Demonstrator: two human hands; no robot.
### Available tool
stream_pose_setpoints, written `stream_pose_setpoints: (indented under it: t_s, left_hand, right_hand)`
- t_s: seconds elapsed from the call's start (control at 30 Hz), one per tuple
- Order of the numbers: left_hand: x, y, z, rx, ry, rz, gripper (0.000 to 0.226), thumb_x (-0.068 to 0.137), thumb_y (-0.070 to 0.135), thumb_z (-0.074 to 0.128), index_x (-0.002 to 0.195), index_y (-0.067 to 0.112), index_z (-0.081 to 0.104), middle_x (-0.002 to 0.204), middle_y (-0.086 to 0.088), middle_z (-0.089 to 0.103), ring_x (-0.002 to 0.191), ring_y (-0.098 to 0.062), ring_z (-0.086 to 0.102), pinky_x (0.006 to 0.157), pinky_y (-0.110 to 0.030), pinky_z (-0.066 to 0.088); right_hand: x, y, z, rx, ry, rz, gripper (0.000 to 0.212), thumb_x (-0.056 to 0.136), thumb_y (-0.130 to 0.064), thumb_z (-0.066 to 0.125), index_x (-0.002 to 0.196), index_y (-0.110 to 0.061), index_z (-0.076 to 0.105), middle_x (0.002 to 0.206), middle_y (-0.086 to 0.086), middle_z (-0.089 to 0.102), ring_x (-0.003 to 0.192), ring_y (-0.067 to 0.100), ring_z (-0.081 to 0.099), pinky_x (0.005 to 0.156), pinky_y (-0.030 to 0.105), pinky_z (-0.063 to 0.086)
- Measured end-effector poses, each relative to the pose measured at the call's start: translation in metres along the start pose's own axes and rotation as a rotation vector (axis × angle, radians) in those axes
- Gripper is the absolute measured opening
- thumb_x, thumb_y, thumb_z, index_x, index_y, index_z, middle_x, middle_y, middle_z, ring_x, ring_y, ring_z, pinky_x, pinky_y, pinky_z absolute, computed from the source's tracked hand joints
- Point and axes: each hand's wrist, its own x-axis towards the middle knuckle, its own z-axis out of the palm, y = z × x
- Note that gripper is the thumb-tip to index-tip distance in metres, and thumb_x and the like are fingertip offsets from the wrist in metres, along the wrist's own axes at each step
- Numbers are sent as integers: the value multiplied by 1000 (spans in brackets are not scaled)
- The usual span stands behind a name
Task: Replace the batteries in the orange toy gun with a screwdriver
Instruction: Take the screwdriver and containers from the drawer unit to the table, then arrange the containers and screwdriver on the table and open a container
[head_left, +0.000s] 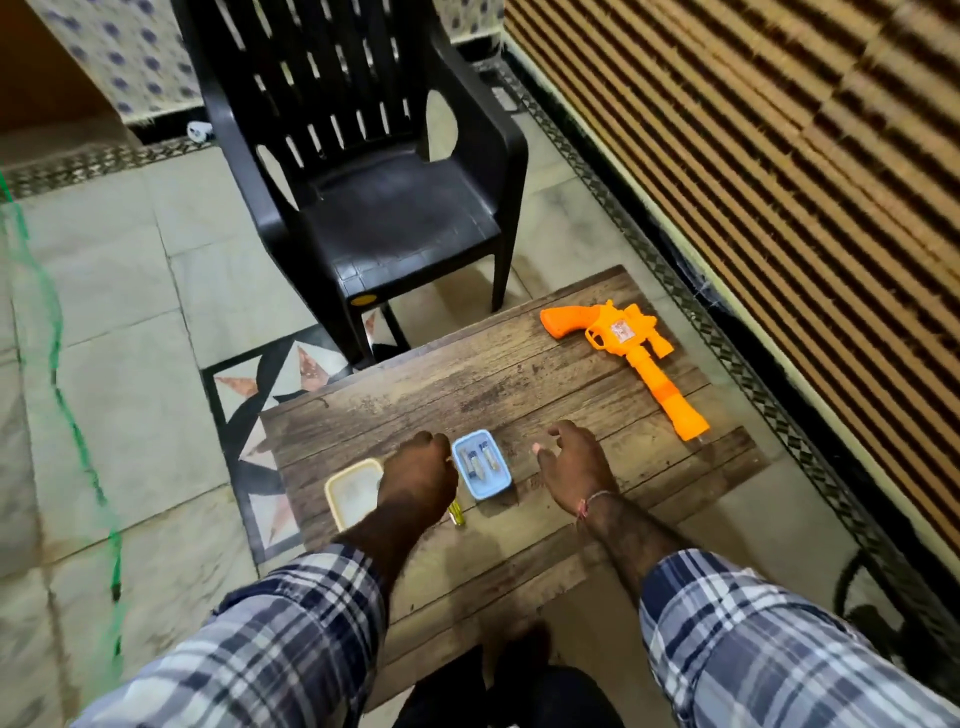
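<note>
Partly hidden: left hand (418, 470) grip curled round screwdriver (456, 514), only tip showing; right hand (574, 462) relaxed, empty.

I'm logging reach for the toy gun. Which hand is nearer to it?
Right. The right hand hovers open over the table, below-left of the orange toy gun. The left hand is farther, beyond the blue tray, gripping the screwdriver.

You see a smooth, glossy orange plastic toy gun (623, 358) on a worn, matt wood-grain counter (467, 384), beside a glossy blue plastic tray (480, 488).
</note>
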Motion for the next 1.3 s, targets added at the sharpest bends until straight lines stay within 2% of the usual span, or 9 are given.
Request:
stream_pose_setpoints:
  t_s: [0.27,0.6,0.73,0.87,0.97,1.1,1.2,1.3]
  left_hand:
    - [-29,35,-40,64,203,204,22,92,22,53,111,14,62,110,-8,60,97,-29,54,80,-40,51]
    - [-83,48,-87,141,298,335,24,92,19,55,113,17,65,114,-5,60,102,-27,55,82,-39,50]
    - [-83,43,-109,156,317,410,25,91,17,54,113,18,65,113,-3,60,102,-24,54,84,-37,49]
    - [-72,29,-127,174,329,533,25,88,16,54,110,18,66,109,-4,62,101,-26,56,84,-38,47]
    - [-61,13,-137,169,307,607,25,91,18,53,114,19,64,114,-3,61,103,-23,55,85,-36,46]
    - [-41,-11,-153,176,233,784,25,91,17,54,114,18,65,116,-5,60,105,-26,55,86,-37,46]
    - [-36,-28,-165,212,203,887,26,89,16,55,112,19,66,114,-4,60,105,-26,54,80,-36,46]
    - [-37,-40,-178,239,164,954,27,88,19,54,113,21,65,115,-2,60,105,-25,53,81,-39,49]
  right_hand:
    - [-43,-17,-63,-41,146,-172,34,92,-29,60,122,-15,56,127,11,53,116,28,53,94,35,47]
    - [-101,-34,-94,-38,317,-327,33,92,-31,59,122,-20,56,130,5,49,120,23,48,94,34,46]
    - [-113,-51,-94,-24,441,-354,28,92,-30,59,118,-20,56,128,3,50,115,21,49,84,28,44]
    - [-122,-70,-81,-19,520,-343,28,93,-30,57,118,-19,56,127,5,51,111,21,50,85,31,47]
    - [-128,-84,-62,9,578,-310,27,92,-30,58,116,-18,56,124,6,52,112,22,50,89,37,50]
    - [-144,-109,-31,21,685,-157,31,92,-30,59,118,-14,58,126,10,52,114,26,50,91,37,49]
    - [-162,-128,-11,68,756,-60,27,89,-26,62,111,-12,60,116,10,55,106,29,56,87,38,50]
    - [-186,-145,2,94,813,20,26,88,-26,62,110,-13,60,112,8,55,102,27,57,87,36,50]
